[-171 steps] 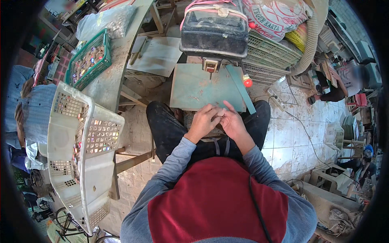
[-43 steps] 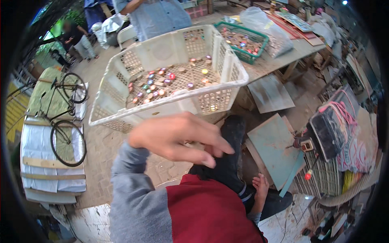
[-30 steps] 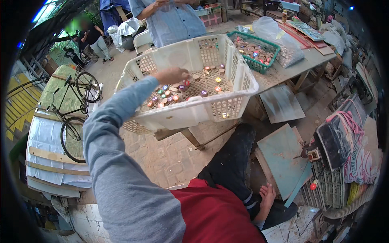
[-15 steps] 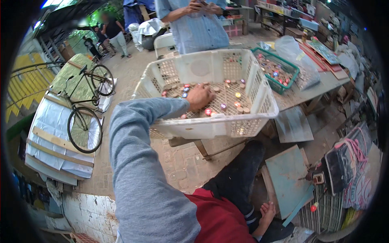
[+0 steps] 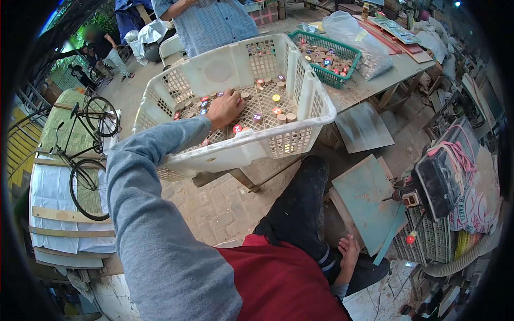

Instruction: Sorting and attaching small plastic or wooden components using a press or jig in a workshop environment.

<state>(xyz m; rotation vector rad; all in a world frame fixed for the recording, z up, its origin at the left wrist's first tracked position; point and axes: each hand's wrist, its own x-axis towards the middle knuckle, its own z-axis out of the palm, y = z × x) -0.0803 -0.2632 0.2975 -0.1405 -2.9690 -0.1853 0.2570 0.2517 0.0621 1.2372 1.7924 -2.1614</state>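
Observation:
My left hand (image 5: 225, 109) reaches into a white plastic crate (image 5: 214, 152), back of the hand up, its fingers bent down among small round wooden discs. What the fingertips hold, if anything, is hidden beneath them. One plain disc (image 5: 245, 96) lies just beside the fingers. Around the hand are discs with coloured faces, among them a red one (image 5: 237, 128), a purple one (image 5: 257, 117) and a yellow one (image 5: 276, 98). My right hand (image 5: 349, 251) rests low by my leg, palm turned up, fingers loosely curled and apart, holding nothing.
A green basket (image 5: 350, 53) of similar discs and a clear plastic bag (image 5: 369, 43) stand on the table (image 5: 407, 75). Across the crate stands a person in a blue shirt (image 5: 214, 27). A drill-like tool (image 5: 409, 199) and a teal board (image 5: 369, 203) are at my right, a bicycle (image 5: 88, 155) at left.
The view has shifted, so the crate now appears farther left and higher. My left hand stays in the crate among the discs; the right hand remains by my leg.

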